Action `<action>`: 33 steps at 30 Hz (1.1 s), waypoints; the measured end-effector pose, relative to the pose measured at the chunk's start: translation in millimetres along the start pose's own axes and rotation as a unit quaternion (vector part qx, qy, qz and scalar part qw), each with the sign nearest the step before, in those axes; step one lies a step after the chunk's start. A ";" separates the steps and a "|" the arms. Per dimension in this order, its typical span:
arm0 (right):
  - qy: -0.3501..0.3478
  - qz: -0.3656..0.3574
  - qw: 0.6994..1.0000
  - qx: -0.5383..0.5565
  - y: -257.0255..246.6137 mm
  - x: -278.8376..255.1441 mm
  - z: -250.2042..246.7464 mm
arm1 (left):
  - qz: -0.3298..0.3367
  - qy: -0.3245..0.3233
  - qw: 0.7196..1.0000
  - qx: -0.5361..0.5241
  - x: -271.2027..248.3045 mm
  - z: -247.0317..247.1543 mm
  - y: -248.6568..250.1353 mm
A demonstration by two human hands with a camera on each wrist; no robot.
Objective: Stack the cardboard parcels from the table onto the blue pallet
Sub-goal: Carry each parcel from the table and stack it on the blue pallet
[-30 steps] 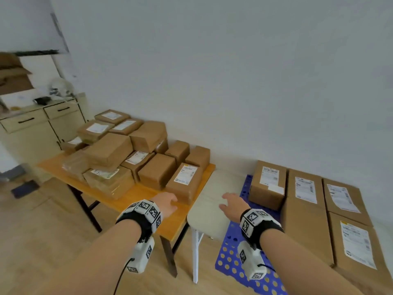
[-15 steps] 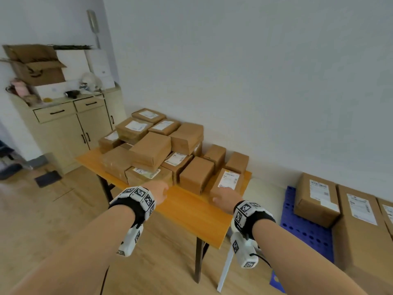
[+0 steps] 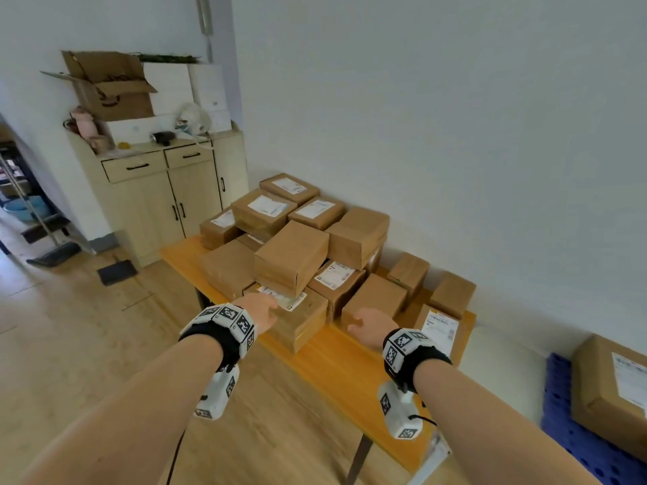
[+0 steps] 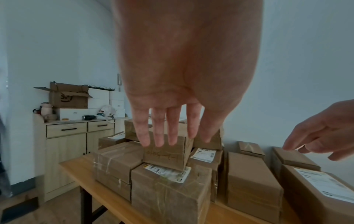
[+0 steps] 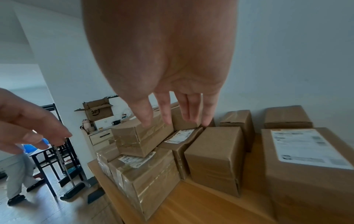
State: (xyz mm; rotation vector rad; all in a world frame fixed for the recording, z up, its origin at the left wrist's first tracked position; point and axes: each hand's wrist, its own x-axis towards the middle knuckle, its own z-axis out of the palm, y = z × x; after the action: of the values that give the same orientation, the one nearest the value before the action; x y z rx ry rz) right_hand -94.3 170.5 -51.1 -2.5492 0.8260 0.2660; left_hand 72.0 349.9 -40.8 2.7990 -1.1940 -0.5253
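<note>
Brown cardboard parcels (image 3: 292, 260) are heaped on an orange wooden table (image 3: 336, 358) against the far wall. Both bare hands reach toward the near side of the heap. The left hand (image 3: 261, 311) hovers over a labelled, tape-wrapped parcel (image 3: 297, 318) at the near edge, fingers (image 4: 159, 136) straight and spread, holding nothing. The right hand (image 3: 373, 327) hangs in front of a plain parcel (image 3: 376, 299) to its right, fingers (image 5: 166, 112) relaxed and empty.

The step appears to be choosing and grasping the next parcel. A plain top parcel (image 4: 166, 153) rests partly on the labelled one, so lifting that top one first, one palm on each end, would keep the heap from tipping. Pulling the lower parcel first risks toppling it.

The blue pallet (image 3: 574, 432) lies on the floor at the far right, already bearing a large labelled box (image 3: 609, 390). A pale stool (image 3: 507, 358) stands between table and pallet and could obstruct the carry. At the far left stands a wooden cabinet (image 3: 164, 197) with an open carton (image 3: 112, 89) on top. Another person's legs (image 5: 17, 174) show beyond the table in the right wrist view
</note>
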 end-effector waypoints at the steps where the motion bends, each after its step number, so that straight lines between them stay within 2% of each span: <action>1: -0.001 -0.007 1.000 -0.001 -4.5 13.5 -2.1 | -0.004 0.000 1.000 -0.006 8.3 -1.6 -6.8; 5: 0.003 -0.014 1.000 0.014 -19.5 60.4 -9.1 | -0.016 -0.003 1.000 -0.013 44.6 -11.7 -32.6; 9: 0.000 -0.009 0.999 0.034 -26.7 96.7 -13.7 | -0.028 0.025 0.999 -0.028 79.3 -23.1 -54.6; 17: -0.037 -0.011 0.996 0.076 -43.6 160.4 -19.9 | -0.075 0.038 0.989 -0.125 142.3 -28.2 -92.3; 22: -0.004 0.005 0.987 0.162 -60.3 191.6 -16.6 | -0.054 0.029 0.985 -0.161 178.8 -37.1 -97.7; 27: 0.024 0.043 0.959 0.279 -76.9 210.1 -7.4 | -0.009 0.044 0.973 -0.227 212.2 -46.5 -103.8; 33: 0.063 0.081 0.901 0.422 -94.9 223.1 2.4 | 0.032 -0.036 0.945 -0.324 239.7 -48.5 -108.0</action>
State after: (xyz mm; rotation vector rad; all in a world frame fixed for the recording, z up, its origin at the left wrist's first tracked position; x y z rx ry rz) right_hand 141.0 126.6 -89.0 -1.6918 0.9392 -0.1863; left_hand 316.8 251.3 -83.6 2.1880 -0.8990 -0.8399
